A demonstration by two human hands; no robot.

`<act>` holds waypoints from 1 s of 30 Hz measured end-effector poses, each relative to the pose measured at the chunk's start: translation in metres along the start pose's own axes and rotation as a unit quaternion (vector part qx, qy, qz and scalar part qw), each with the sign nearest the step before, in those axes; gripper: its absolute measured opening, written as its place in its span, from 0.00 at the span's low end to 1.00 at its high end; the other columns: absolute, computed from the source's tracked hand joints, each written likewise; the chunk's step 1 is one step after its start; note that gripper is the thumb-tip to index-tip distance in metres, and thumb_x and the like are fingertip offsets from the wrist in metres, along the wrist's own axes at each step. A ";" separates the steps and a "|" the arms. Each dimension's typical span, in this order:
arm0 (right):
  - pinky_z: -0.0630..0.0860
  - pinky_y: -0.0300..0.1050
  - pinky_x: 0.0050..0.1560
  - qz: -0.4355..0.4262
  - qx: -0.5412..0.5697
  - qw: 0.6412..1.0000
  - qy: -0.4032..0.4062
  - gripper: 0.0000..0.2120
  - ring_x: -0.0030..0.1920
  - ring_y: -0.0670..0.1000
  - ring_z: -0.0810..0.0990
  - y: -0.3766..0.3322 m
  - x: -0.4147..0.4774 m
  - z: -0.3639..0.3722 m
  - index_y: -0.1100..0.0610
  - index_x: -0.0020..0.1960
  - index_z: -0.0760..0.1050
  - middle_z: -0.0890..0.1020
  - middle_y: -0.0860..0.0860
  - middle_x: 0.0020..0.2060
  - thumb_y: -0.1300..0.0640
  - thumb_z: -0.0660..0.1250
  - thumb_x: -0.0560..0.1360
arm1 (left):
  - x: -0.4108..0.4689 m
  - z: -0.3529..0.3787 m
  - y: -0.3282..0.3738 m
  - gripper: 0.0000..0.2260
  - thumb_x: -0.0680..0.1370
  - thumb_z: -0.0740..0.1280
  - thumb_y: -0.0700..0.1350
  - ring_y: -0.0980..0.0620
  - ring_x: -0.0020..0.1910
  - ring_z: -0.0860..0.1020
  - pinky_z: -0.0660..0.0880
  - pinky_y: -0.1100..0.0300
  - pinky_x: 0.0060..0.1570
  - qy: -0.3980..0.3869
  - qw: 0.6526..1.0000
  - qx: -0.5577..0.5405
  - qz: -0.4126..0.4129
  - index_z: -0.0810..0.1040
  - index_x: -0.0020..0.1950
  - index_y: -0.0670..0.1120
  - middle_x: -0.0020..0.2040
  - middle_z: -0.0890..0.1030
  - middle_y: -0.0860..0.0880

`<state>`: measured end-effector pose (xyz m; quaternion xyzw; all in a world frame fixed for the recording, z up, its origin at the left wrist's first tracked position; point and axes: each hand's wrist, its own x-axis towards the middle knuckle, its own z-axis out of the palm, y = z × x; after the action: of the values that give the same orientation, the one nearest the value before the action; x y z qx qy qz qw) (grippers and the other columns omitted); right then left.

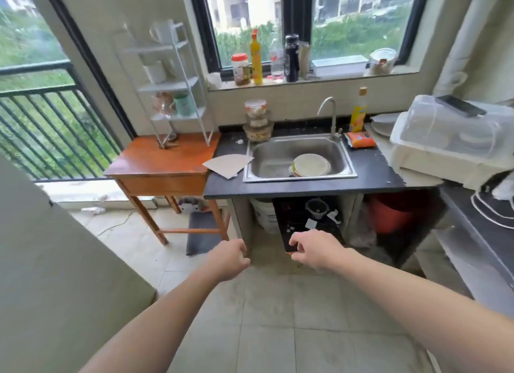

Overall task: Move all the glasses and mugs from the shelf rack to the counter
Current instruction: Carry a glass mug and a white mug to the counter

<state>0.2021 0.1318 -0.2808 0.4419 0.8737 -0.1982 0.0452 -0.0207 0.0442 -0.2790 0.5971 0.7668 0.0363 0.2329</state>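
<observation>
A white wire shelf rack stands on a small wooden table left of the sink. A white mug sits on its top shelf, another white mug on the middle shelf, and a pinkish glass beside a teal mug on the lower shelf. The dark counter runs right of the table. My left hand and my right hand hang low over the floor, far from the rack, both loosely curled and holding nothing.
A steel sink with plates in it is set in the counter. Stacked food containers stand behind it, a folded paper lies at its left, and a covered dish rack sits at the right. Bottles line the windowsill.
</observation>
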 end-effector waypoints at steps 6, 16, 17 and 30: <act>0.72 0.45 0.48 -0.090 -0.023 0.996 -0.017 0.19 0.54 0.53 0.80 -0.064 0.122 -0.016 0.48 0.65 0.73 0.82 0.47 0.55 0.46 0.64 0.76 | 0.041 -0.039 -0.087 0.16 0.76 0.67 0.52 0.48 0.53 0.79 0.74 0.58 0.49 0.022 0.996 -0.039 -0.083 0.75 0.61 0.48 0.56 0.81 0.48; 0.77 0.49 0.52 -0.177 -0.033 0.984 0.001 0.19 0.52 0.55 0.81 -0.136 0.338 -0.079 0.49 0.64 0.74 0.83 0.51 0.53 0.46 0.65 0.74 | 0.156 -0.146 -0.186 0.11 0.74 0.67 0.53 0.50 0.45 0.79 0.80 0.52 0.47 0.102 0.970 -0.120 -0.188 0.76 0.55 0.51 0.46 0.80 0.50; 0.78 0.50 0.53 -0.183 -0.030 0.983 0.004 0.19 0.52 0.55 0.81 -0.145 0.356 -0.085 0.50 0.64 0.74 0.83 0.51 0.53 0.47 0.66 0.74 | 0.164 -0.155 -0.196 0.11 0.74 0.67 0.53 0.50 0.44 0.79 0.80 0.52 0.47 0.112 0.966 -0.129 -0.194 0.76 0.54 0.52 0.45 0.80 0.51; 0.77 0.46 0.50 -0.158 0.008 0.985 0.072 0.19 0.50 0.52 0.82 -0.269 0.555 -0.103 0.49 0.65 0.74 0.84 0.47 0.51 0.47 0.65 0.75 | 0.286 -0.271 -0.364 0.14 0.72 0.67 0.53 0.49 0.44 0.78 0.76 0.56 0.43 0.123 0.973 -0.122 -0.149 0.77 0.54 0.48 0.46 0.80 0.49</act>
<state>-0.3364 0.4481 -0.2448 0.3114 0.9320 -0.1778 -0.0529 -0.5074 0.2681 -0.2495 0.4339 0.8597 0.1680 0.2106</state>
